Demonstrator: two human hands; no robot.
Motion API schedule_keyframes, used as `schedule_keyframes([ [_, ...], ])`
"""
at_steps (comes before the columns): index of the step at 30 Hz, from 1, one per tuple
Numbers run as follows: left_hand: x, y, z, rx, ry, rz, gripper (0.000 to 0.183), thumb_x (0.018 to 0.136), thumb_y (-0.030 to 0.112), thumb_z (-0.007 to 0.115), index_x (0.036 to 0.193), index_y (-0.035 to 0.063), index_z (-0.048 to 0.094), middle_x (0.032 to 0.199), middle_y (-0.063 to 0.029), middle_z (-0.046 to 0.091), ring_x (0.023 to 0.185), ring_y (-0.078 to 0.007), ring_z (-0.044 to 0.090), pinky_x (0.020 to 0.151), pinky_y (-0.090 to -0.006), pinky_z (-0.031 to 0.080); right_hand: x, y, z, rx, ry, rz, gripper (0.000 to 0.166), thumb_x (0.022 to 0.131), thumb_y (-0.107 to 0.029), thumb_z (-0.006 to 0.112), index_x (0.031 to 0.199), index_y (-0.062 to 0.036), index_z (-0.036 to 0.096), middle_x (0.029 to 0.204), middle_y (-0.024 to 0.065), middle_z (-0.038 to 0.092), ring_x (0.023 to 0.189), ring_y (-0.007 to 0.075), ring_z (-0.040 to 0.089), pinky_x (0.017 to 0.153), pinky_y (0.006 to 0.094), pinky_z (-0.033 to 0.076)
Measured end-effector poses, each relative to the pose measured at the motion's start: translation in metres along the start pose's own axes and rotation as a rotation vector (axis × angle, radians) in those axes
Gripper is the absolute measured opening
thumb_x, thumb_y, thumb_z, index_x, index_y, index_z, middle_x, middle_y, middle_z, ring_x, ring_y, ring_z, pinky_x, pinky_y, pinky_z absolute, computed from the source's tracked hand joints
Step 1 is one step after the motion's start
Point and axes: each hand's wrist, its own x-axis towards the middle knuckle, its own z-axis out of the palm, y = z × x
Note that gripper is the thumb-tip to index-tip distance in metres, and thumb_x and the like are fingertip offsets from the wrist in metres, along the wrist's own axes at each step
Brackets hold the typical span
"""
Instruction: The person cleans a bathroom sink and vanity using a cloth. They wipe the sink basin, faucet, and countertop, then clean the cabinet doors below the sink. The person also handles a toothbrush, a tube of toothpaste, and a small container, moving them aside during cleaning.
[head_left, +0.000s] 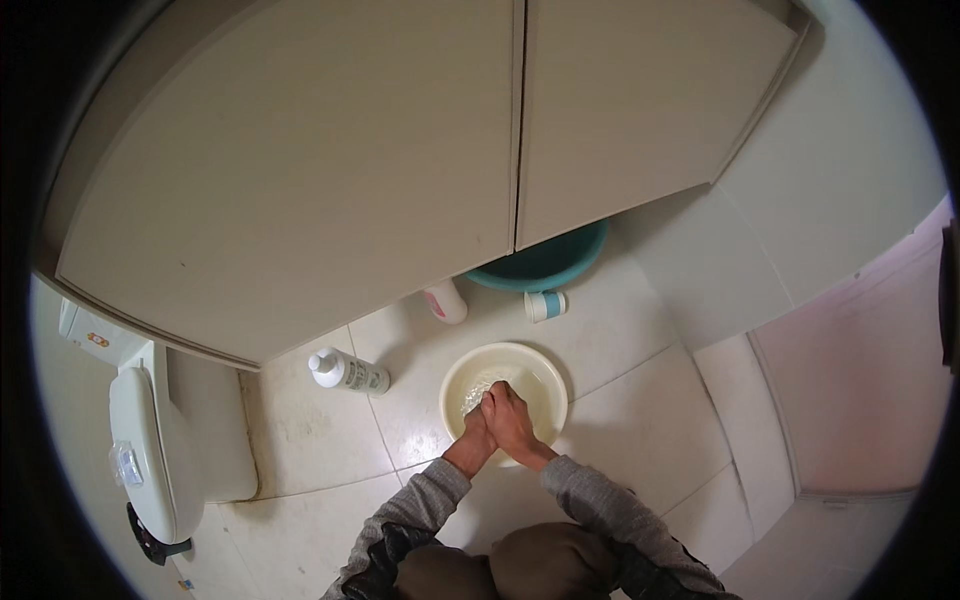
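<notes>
A round cream plastic basin (556, 375) with water in it stands on the tiled floor before me. Over its near half, my left hand (477, 433) and my right hand (510, 420) are pressed together, the right partly covering the left. Whether anything small lies between the palms is hidden. The water looks rippled just beyond the hands. A white bottle (351, 373) with a pump or cap and printed writing stands to the left of the basin. Beyond the basin are a white and pink bottle (448, 302) and a white cup with a blue band (545, 306).
A teal basin (540, 281) sits partly under the pale cabinet doors (375, 150), which overhang the far floor. At the left stands a white toilet (142, 450) with its lid down. A wall and a pinkish panel (847, 390) bound the right side.
</notes>
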Motion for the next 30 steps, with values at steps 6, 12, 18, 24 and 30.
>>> schedule_keyframes([
  [6, 0.017, -0.012, -0.002, 0.044, -0.005, -0.061, 0.037, 0.112, 0.037, 0.038, 0.126, 0.0117, 0.061, 0.119, -0.0089, 0.068, 0.108, -0.0276, 0.066, 0.094, -0.0459, 0.056, -0.003, 0.01, -0.012, 0.034, 0.013, 0.029, 0.018, 0.101, -0.016, 0.058, 0.102, 0.0014, 0.056, 0.095, 0.027, 0.065, 0.089, 0.048, 0.065, 0.079, 0.0554, 0.054],
  [12, 0.021, 0.017, 0.015, 0.208, -0.004, -0.248, 0.044, 0.112, 0.05, 0.04, 0.123, 0.0132, 0.062, 0.108, -0.0046, 0.069, 0.093, -0.0214, 0.067, 0.081, -0.0398, 0.057, 0.003, 0.03, -0.018, 0.29, -0.034, 0.497, 0.034, 0.104, -0.03, 0.057, 0.114, 0.0026, 0.053, 0.104, 0.0254, 0.068, 0.095, 0.0441, 0.069, 0.083, 0.0512, 0.055],
  [18, -0.088, 0.063, 0.129, 1.05, -0.326, -0.015, 0.066, 0.097, 0.062, 0.065, 0.134, 0.0076, 0.059, 0.104, -0.0038, 0.066, 0.081, -0.0128, 0.059, 0.063, -0.0294, 0.051, 0.018, 0.01, -0.101, 0.959, -0.172, 1.068, 0.057, 0.105, -0.058, 0.055, 0.13, -0.0065, 0.054, 0.123, 0.0115, 0.066, 0.117, 0.0268, 0.064, 0.103, 0.0424, 0.05],
  [24, -0.146, 0.102, 0.126, 1.138, -0.171, 0.218, 0.075, 0.092, 0.064, 0.072, 0.128, -0.0014, 0.064, 0.086, -0.0046, 0.067, 0.064, -0.0108, 0.055, 0.051, -0.0302, 0.041, 0.036, -0.077, -0.172, 0.993, -0.62, 0.906, 0.052, 0.1, -0.04, 0.072, 0.139, -0.0108, 0.054, 0.126, 0.0079, 0.066, 0.117, 0.0213, 0.064, 0.105, 0.0395, 0.049],
  [30, -0.202, 0.132, 0.177, 1.153, -0.051, 0.057, 0.067, 0.091, 0.066, 0.07, 0.113, 0.003, 0.074, 0.078, -0.0025, 0.066, 0.064, -0.0117, 0.058, 0.049, -0.0294, 0.042, 0.036, -0.108, -0.228, 0.864, -0.654, 0.886, 0.055, 0.095, -0.014, 0.078, 0.142, -0.0045, 0.052, 0.124, 0.0094, 0.065, 0.11, 0.0218, 0.066, 0.094, 0.0371, 0.056],
])
